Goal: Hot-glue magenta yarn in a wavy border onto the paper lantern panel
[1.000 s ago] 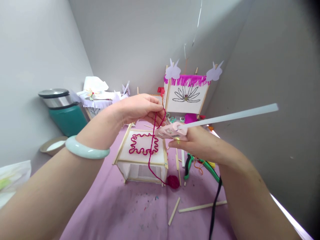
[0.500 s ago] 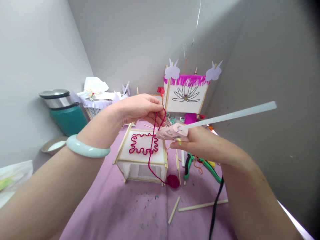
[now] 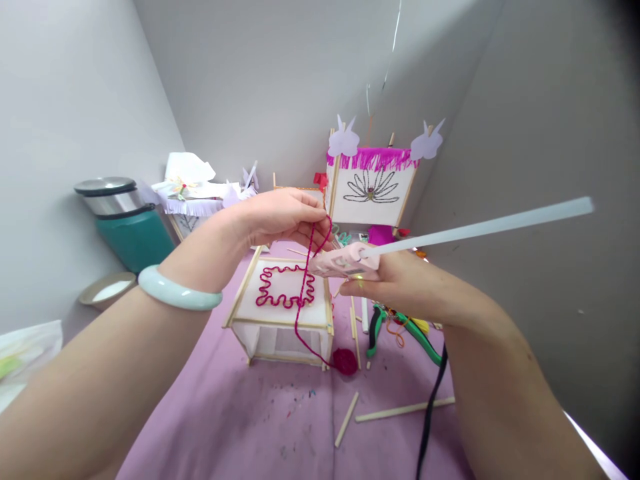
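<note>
At the papered frame's point(image 3: 283, 284) one o'clock, the left hand point(image 3: 295, 221) is pinching magenta yarn point(image 3: 309, 252) while, at two o'clock, the right hand point(image 3: 405, 275) is gripping a pink glue gun point(image 3: 347, 260), apparently gluing, the next dab probably demanding steady aim.

- The left hand point(image 3: 293, 217) pinched magenta yarn point(image 3: 303, 287) above a wood-framed box point(image 3: 280, 319).
- The right hand point(image 3: 400, 273) gripped a pink glue gun point(image 3: 346, 261), its pale stick point(image 3: 480, 228) jutting rightward.
- A wavy yarn outline point(image 3: 287, 303) lay on the box's top.
- A yarn ball point(image 3: 345, 361) sat beside the box.
</note>
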Demonstrator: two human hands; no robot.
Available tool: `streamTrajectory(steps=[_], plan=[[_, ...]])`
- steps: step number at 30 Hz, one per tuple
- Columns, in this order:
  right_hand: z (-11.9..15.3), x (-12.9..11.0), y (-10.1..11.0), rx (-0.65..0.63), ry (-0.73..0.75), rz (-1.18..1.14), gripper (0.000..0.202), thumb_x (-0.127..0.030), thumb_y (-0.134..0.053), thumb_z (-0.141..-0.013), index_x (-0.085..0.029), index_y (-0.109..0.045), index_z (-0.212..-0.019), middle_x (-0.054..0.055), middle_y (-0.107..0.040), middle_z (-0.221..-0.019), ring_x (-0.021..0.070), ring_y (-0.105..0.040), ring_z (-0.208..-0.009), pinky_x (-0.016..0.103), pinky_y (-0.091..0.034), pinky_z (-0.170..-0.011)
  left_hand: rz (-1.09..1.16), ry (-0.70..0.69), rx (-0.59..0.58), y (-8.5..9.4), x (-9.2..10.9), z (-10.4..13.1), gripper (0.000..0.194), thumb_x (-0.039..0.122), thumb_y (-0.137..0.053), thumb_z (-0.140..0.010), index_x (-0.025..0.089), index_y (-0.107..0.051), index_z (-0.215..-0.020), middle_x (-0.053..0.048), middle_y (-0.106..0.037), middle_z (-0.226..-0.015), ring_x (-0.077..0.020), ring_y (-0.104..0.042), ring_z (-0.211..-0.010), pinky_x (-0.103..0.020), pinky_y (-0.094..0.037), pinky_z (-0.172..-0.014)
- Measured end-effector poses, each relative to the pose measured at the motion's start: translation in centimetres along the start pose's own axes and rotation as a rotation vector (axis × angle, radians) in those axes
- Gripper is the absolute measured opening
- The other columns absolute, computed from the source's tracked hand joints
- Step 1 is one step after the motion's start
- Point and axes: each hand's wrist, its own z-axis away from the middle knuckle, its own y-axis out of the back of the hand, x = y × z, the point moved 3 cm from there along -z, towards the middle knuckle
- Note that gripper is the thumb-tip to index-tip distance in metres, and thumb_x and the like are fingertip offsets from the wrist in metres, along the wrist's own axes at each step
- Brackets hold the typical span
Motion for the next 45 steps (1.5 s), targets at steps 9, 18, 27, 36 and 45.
streamTrajectory(steps=[9, 18, 27, 36, 45], plan=[[-0.3, 0.4, -0.4, 0.036, 0.043, 0.078, 0.033, -0.023, -0.058, -0.086, -0.033, -0.065, -0.117, -0.007, -0.068, -0.117, 0.0185, -0.062, -0.108, 0.027, -0.046, -0.089, 0.056, -0.023, -0.040, 0.1, -0.1, -0.4, 0.008, 0.015, -0.056, -0.081, 0.012, -0.062, -0.075, -0.005, -0.068, -0.076, -0.0146, -0.068, -0.070, -0.031, -0.051, -0.076], [-0.3, 0.8, -0.4, 0.047, 0.002, 0.112, 0.030, -0.027, -0.058, -0.087, -0.033, -0.066, -0.116, -0.005, -0.070, -0.114, 0.0203, -0.063, -0.102, 0.028, -0.047, -0.083, 0.010, -0.037, -0.026, 0.1, 0.0, -0.2, 0.010, 0.013, -0.057, -0.080, 0.012, -0.063, -0.073, -0.004, -0.069, -0.074, -0.0140, -0.068, -0.069, -0.029, -0.053, -0.072], [-0.3, 1.0, -0.3, 0.006, -0.029, 0.116, 0.033, -0.030, -0.059, -0.087, -0.031, -0.064, -0.119, -0.004, -0.068, -0.120, 0.0219, -0.062, -0.109, 0.029, -0.048, -0.086, -0.057, -0.041, -0.019, 0.2, 0.0, 0.0, 0.012, 0.015, -0.056, -0.082, 0.013, -0.065, -0.074, -0.004, -0.070, -0.074, -0.0145, -0.068, -0.070, -0.029, -0.053, -0.073], [0.5, 0.8, 0.8, -0.053, -0.118, 0.071, 0.036, -0.029, -0.060, -0.083, -0.033, -0.066, -0.119, -0.004, -0.068, -0.119, 0.0229, -0.063, -0.108, 0.033, -0.050, -0.090, -0.205, -0.036, 0.061, 0.6, 0.0, 1.4, 0.009, 0.022, -0.062, -0.079, 0.014, -0.066, -0.078, -0.004, -0.067, -0.082, -0.0121, -0.062, -0.070, -0.026, -0.049, -0.069], [0.6, 1.9, 1.7, -0.001, -0.173, -0.004, 0.031, -0.032, -0.061, -0.083, -0.031, -0.068, -0.113, 0.000, -0.070, -0.115, 0.0243, -0.062, -0.109, 0.037, -0.049, -0.096, -0.365, 0.003, 0.123, 1.8, -1.2, 2.7, 0.018, 0.037, -0.065, -0.077, 0.019, -0.066, -0.082, -0.001, -0.061, -0.072, -0.0095, -0.048, -0.057, -0.024, -0.035, -0.053]])
